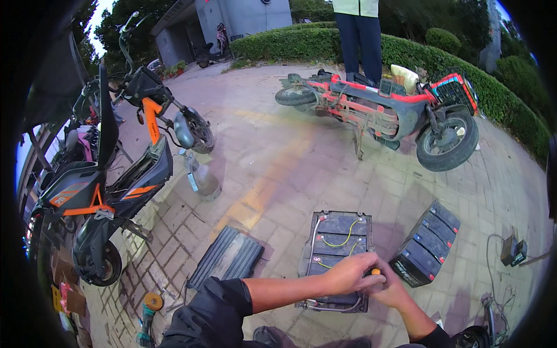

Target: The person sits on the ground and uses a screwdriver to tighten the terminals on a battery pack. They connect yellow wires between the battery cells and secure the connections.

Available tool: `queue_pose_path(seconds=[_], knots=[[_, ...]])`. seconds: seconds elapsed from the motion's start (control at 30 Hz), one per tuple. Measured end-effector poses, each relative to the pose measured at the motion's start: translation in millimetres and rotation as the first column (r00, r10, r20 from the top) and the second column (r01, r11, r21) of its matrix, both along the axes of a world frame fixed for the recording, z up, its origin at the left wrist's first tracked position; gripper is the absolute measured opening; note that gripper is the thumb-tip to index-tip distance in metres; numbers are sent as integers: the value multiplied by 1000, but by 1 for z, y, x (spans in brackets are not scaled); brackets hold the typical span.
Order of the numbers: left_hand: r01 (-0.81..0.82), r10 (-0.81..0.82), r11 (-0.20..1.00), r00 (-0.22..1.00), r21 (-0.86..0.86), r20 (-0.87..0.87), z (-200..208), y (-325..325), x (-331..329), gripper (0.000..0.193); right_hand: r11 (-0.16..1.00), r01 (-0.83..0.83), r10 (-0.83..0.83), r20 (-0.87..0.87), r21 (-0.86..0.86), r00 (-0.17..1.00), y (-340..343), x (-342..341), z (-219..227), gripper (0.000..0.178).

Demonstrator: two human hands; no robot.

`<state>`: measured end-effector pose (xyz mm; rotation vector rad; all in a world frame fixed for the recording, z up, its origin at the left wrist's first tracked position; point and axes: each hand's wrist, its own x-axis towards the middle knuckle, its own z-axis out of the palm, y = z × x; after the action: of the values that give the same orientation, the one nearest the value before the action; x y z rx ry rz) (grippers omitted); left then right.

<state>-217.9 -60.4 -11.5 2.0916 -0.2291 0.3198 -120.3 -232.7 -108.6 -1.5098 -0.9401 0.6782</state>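
My left hand (350,275) and my right hand (391,291) meet over the right side of an open battery case (304,255). Both are closed around a small tool handle with an orange end (376,271); its working end is hidden by my fingers. Dark batteries (342,224) sit in a row inside the case. White, yellow and green wires (347,236) run across their tops, and my left hand and forearm cover part of the lower ones. Just right of my hands, a block of several dark batteries (426,243) with red terminals stands on the paving.
A ribbed grey cover (226,258) lies left of the case. Near it rests a teal power tool (149,316) with an orange disc. A large bottle (203,180), an orange-and-black scooter (110,191), an overturned red scooter (371,110) and a standing person (358,40) are farther off. Cables (493,284) lie right.
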Motion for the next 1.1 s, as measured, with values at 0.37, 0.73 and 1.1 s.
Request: queue_pose_path(seconds=[0.37,0.73,1.1], knots=[[-35,15,984,994,-176,-110,-48,10,-12,50,958,-82,264,743,-273,615,8,-14,127,47],[42,-49,997,989,-59,-138,-120,11,-4,26,747,230,433,720,-623,543,46,-31,170,30],[159,-157,987,986,25,-55,-151,5,2,18,874,-141,461,700,-466,546,38,-22,161,28]])
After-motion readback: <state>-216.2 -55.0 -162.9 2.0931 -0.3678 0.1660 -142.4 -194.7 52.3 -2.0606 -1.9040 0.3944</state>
